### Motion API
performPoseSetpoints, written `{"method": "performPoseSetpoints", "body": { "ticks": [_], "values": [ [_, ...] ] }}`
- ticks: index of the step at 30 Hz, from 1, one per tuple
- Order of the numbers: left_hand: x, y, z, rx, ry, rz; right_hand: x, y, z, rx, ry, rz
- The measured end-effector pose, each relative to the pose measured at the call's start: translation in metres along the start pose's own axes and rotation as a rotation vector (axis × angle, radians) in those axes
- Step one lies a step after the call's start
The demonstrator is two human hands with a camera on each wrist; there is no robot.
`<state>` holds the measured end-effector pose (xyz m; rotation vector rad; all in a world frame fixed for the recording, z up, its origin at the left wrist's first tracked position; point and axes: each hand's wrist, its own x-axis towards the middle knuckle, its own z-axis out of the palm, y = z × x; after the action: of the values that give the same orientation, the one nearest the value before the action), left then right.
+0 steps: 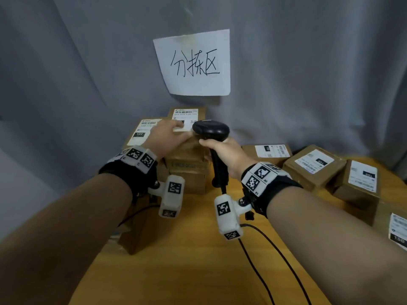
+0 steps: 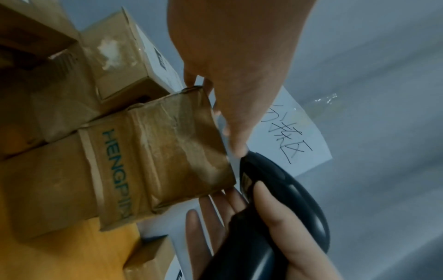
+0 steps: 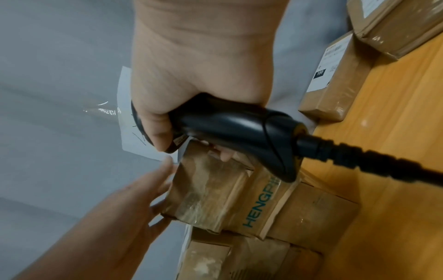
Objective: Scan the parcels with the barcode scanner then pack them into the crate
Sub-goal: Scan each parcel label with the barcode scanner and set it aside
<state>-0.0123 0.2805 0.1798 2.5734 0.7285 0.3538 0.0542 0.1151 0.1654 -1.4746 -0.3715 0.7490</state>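
A stack of brown cardboard parcels stands at the back centre of the wooden table. The top parcel carries a white shipping label. My left hand rests flat on that label with straight fingers, also seen as left hand and left hand against the top parcel. My right hand grips the handle of the black barcode scanner. The scanner's head hovers just right of my left fingers, over the top parcel. The scanner fills my right hand.
Several labelled parcels lie to the right, and one marked 122 sits left of the stack. The scanner cable trails over the table. A paper sign hangs on the grey curtain.
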Motion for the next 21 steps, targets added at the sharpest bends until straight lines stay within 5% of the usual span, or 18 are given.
{"method": "performPoseSetpoints", "body": {
  "ticks": [9, 16, 21],
  "values": [
    [0.0, 0.002, 0.005, 0.314, 0.003, -0.02, 0.004, 0.009, -0.017, -0.069, 0.17, 0.007],
    [-0.013, 0.051, 0.007, 0.058, 0.166, 0.135, -0.011, 0.005, -0.061, -0.162, 0.218, -0.05],
    [-0.016, 0.108, 0.04, -0.082, 0.056, 0.242, -0.032, 0.003, -0.117, -0.173, 0.309, -0.033]
  ]
}}
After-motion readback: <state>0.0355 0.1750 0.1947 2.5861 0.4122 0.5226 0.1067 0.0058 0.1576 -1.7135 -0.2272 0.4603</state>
